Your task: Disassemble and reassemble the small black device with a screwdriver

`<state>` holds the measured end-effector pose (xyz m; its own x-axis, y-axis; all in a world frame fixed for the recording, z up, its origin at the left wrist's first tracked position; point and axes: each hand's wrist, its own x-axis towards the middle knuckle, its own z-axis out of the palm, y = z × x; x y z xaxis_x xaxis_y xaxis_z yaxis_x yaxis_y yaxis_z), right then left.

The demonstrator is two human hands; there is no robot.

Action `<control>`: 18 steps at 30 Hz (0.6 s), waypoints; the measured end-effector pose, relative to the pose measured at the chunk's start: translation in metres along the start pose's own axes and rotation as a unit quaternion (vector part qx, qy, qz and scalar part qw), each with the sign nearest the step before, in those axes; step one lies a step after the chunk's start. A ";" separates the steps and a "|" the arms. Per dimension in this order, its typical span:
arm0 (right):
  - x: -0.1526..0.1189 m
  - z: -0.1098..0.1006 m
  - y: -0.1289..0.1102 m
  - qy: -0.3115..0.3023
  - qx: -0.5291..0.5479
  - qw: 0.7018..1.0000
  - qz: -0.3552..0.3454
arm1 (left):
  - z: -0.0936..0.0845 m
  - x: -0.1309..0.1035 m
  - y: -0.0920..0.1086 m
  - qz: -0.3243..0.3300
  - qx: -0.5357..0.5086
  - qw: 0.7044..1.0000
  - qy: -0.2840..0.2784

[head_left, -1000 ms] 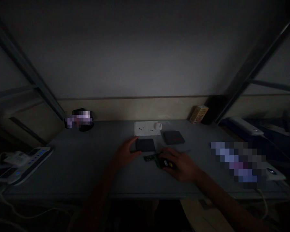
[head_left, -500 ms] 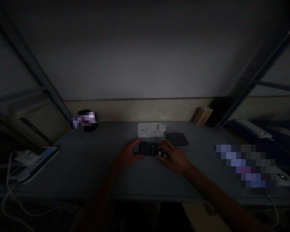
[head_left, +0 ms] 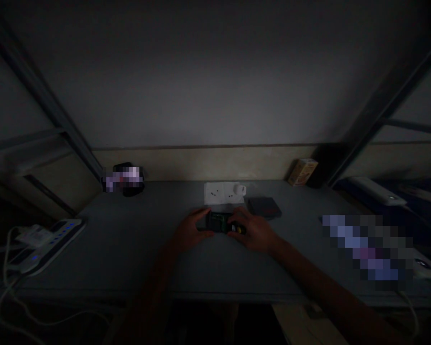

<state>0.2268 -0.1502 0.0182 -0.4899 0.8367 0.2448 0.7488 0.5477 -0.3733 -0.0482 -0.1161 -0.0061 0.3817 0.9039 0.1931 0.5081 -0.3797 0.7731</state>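
Note:
Between my hands lies a small dark device point(head_left: 217, 222) with what looks like a green circuit board showing on it. My left hand point(head_left: 189, 231) grips its left end, thumb below and fingers above. At its right end, my right hand point(head_left: 255, 230) is closed on a black piece with white and yellow marks point(head_left: 238, 229). Dim light and my fingers hide whether this piece is part of the device. Just beyond is a white paper point(head_left: 222, 193) bearing several tiny dark bits, perhaps screws. A small white container point(head_left: 240, 189) stands at the paper's right edge.
A flat dark grey case point(head_left: 265, 207) lies right of the paper. A small carton point(head_left: 303, 172) stands at the back right. White power strip point(head_left: 52, 244) with cables occupies the left side. A blurred-out item point(head_left: 362, 249) lies at right, another point(head_left: 125, 179) at back left.
The green board now shows more plainly in the device. My right hand and the black piece have shifted slightly left. The left hand keeps its grip.

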 end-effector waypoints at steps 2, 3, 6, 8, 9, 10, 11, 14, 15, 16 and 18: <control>0.002 -0.002 0.001 -0.003 0.003 1.000 -0.001 | -0.001 0.000 0.001 -0.007 0.004 1.000 -0.006; 0.003 -0.003 0.002 -0.005 0.002 1.000 -0.002 | -0.001 0.000 0.001 -0.011 0.005 1.000 -0.009; 0.005 -0.006 0.005 -0.006 0.009 1.000 -0.010 | -0.002 0.000 0.002 -0.017 0.010 1.000 -0.015; 0.006 -0.007 0.006 -0.001 0.017 1.000 -0.012 | -0.002 -0.001 0.003 -0.019 0.012 1.000 -0.015; 0.006 -0.007 0.006 0.001 0.018 1.000 -0.009 | -0.002 -0.001 0.003 -0.020 0.014 1.000 -0.015; 0.007 -0.007 0.006 0.001 0.017 1.000 -0.006 | -0.002 -0.001 0.004 -0.019 0.014 1.000 -0.014; 0.007 -0.006 0.005 -0.001 0.015 1.000 -0.004 | -0.002 -0.001 0.004 -0.017 0.014 1.000 -0.014; 0.005 -0.004 0.003 -0.007 0.005 1.000 -0.002 | -0.002 -0.001 0.003 -0.009 0.009 1.000 -0.015; 0.005 -0.003 0.002 -0.007 -0.001 1.000 0.001 | -0.002 -0.001 0.002 -0.010 0.009 1.000 -0.018; 0.004 -0.002 0.001 -0.006 -0.010 1.000 0.005 | -0.001 -0.001 0.001 -0.012 0.010 1.000 -0.020; 0.002 0.000 -0.001 -0.002 -0.032 0.999 0.018 | 0.000 -0.001 -0.002 -0.020 0.012 1.000 -0.020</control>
<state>0.2250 -0.1486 0.0186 -0.4641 0.8557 0.2287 0.7924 0.5165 -0.3245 -0.0494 -0.1163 -0.0075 0.3916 0.9097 0.1379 0.5417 -0.3491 0.7647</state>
